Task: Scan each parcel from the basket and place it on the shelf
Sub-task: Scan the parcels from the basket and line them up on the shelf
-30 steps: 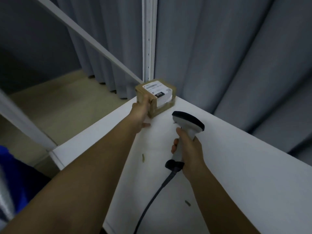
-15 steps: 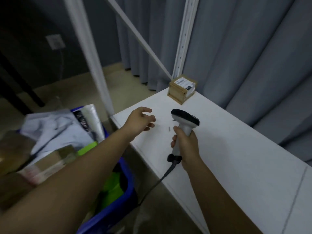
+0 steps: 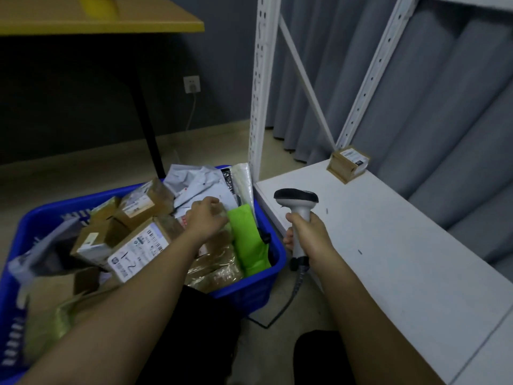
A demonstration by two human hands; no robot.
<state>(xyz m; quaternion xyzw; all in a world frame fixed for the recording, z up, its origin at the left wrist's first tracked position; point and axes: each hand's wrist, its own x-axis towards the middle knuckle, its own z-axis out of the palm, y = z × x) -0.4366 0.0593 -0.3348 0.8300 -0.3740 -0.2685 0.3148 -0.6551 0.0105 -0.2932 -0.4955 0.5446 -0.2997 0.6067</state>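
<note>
1. Blue plastic basket (image 3: 251, 276) is our landmark here, and it's stuffed: cardboard boxes, grey mailers, a crinkly clear-wrapped bundle, and a bright green parcel (image 3: 248, 240) tucked against its right-hand wall.

2. Our left hand (image 3: 205, 218) is down in the basket, right in the middle of the pile, fingers curled over the stuff just left of the green parcel. Whether it's actually grabbing anything or just touching, we can't tell, the fingertips are buried and a bit blurred.

3. Our right hand (image 3: 311, 234) is outside the basket, just past its right rim, wrapped tight around the handle of the scanner (image 3: 298, 209). The scanner stands upright, head on top, cord hanging down toward the floor.

4. The key relation: the next parcel is on the left-hand side, under the left hand, so that's clearly the hand to pick with. The green one runs long from the back of the basket toward us, so it'd probably lift out easiest by its far end.

5. The shelf (image 3: 388, 245) sits right of the basket, touching or nearly so. One small labelled box (image 3: 348, 166) is already parked at the shelf's far back corner, well away from the basket.

6. So our guess: lift left, swing right across the scanner, scan, then drop it on the shelf.
</note>
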